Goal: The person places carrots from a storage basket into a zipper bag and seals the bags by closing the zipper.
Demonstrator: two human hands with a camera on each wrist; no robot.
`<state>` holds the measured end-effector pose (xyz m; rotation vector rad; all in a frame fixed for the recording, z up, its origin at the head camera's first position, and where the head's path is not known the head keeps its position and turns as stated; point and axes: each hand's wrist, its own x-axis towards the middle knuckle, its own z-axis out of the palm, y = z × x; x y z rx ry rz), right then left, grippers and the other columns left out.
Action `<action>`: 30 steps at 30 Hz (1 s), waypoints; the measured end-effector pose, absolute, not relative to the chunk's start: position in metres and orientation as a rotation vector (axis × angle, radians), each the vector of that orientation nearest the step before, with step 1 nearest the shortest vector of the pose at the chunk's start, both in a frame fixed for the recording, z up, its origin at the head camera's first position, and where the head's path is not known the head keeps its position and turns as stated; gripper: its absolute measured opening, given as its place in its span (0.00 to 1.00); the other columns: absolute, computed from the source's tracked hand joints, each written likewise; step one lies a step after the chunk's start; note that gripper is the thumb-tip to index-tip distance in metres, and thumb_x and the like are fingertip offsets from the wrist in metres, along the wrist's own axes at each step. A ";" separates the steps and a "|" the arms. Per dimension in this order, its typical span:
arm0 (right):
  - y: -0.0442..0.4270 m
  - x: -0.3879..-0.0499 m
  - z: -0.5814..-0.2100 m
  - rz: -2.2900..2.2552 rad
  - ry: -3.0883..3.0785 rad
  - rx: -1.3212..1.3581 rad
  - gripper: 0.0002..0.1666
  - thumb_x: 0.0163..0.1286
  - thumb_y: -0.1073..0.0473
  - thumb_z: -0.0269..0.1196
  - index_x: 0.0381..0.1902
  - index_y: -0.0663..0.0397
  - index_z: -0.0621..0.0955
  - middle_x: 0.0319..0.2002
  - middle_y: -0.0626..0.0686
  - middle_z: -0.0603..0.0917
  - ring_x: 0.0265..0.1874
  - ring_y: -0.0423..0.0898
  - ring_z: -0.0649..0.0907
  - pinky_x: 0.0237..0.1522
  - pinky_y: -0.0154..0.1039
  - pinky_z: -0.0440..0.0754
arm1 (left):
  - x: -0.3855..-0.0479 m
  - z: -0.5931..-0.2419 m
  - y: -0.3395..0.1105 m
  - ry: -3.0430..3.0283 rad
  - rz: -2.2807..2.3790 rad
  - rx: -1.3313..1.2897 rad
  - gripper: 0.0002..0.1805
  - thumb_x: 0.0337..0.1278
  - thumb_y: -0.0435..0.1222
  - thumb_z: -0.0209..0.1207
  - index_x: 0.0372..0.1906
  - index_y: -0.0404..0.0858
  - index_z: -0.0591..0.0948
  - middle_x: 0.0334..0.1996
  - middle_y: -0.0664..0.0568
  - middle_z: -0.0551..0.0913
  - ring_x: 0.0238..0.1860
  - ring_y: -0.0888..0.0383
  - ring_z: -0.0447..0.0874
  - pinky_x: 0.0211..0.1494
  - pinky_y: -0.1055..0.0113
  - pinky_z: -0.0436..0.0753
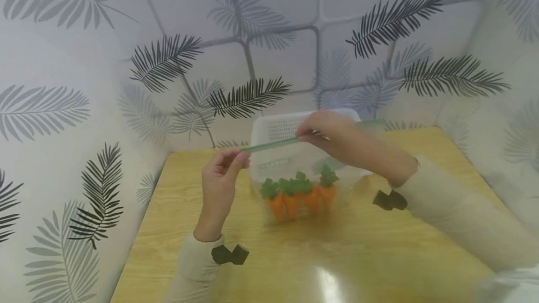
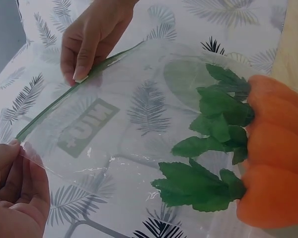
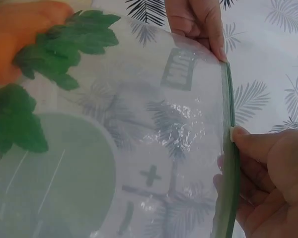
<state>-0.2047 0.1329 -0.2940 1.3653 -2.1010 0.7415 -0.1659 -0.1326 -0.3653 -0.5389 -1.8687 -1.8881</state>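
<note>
A clear zip bag (image 2: 134, 144) with a green top strip hangs between both hands, above the table. Inside it lie several orange carrots (image 1: 290, 202) with green leafy tops, toward the bottom. My left hand (image 1: 220, 183) pinches one end of the green strip between thumb and fingers. Partway along that strip (image 3: 230, 99), my right hand (image 1: 343, 141) pinches it, thumb on one side and fingers on the other. Green print (image 2: 88, 128) shows on the plastic.
Behind the bag stands a white plastic basket (image 1: 278, 127) with a perforated wall, partly hidden by the bag and right hand. The wooden table (image 1: 181, 228) meets leaf-patterned covering (image 1: 105, 106) at the back and sides.
</note>
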 end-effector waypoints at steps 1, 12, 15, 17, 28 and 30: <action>0.138 -0.206 -0.294 0.732 -2.101 1.351 0.08 0.56 0.69 0.67 0.34 0.57 0.82 0.33 0.48 0.83 0.35 0.44 0.80 0.39 0.36 0.78 | -0.166 -0.365 -0.133 -1.866 -1.892 -0.537 0.06 0.59 0.30 0.59 0.39 0.30 0.78 0.32 0.46 0.82 0.31 0.54 0.81 0.41 0.63 0.83; 0.198 -0.210 -0.295 0.668 -2.189 1.194 0.13 0.51 0.75 0.67 0.34 0.59 0.82 0.33 0.51 0.84 0.35 0.47 0.81 0.41 0.37 0.77 | -0.167 -0.367 -0.137 -1.846 -1.922 -0.505 0.08 0.59 0.31 0.58 0.39 0.28 0.77 0.34 0.47 0.83 0.32 0.55 0.82 0.42 0.62 0.83; 0.212 -0.212 -0.292 0.640 -2.229 1.171 0.12 0.52 0.76 0.66 0.35 0.61 0.82 0.33 0.53 0.84 0.35 0.49 0.81 0.41 0.40 0.77 | -0.168 -0.366 -0.138 -1.826 -1.934 -0.507 0.09 0.59 0.30 0.58 0.39 0.26 0.77 0.33 0.47 0.83 0.32 0.56 0.82 0.42 0.63 0.83; 0.220 -0.214 -0.291 0.607 -2.228 1.163 0.12 0.52 0.76 0.66 0.35 0.61 0.82 0.33 0.54 0.84 0.35 0.49 0.81 0.40 0.40 0.77 | -0.168 -0.365 -0.138 -1.818 -1.937 -0.510 0.09 0.59 0.30 0.58 0.39 0.26 0.77 0.33 0.48 0.83 0.32 0.56 0.82 0.42 0.64 0.83; 0.251 -0.216 -0.291 0.588 -2.182 1.174 0.17 0.45 0.77 0.69 0.35 0.61 0.82 0.32 0.53 0.84 0.33 0.47 0.81 0.41 0.32 0.76 | -0.168 -0.365 -0.136 -1.783 -1.945 -0.508 0.07 0.58 0.28 0.58 0.38 0.26 0.77 0.32 0.49 0.82 0.32 0.57 0.81 0.41 0.65 0.83; 0.252 -0.214 -0.292 0.587 -2.196 1.173 0.17 0.46 0.76 0.69 0.35 0.61 0.82 0.33 0.52 0.84 0.34 0.46 0.81 0.42 0.30 0.75 | -0.168 -0.365 -0.135 -1.789 -1.945 -0.506 0.08 0.58 0.28 0.58 0.38 0.25 0.77 0.32 0.48 0.82 0.32 0.57 0.81 0.41 0.65 0.83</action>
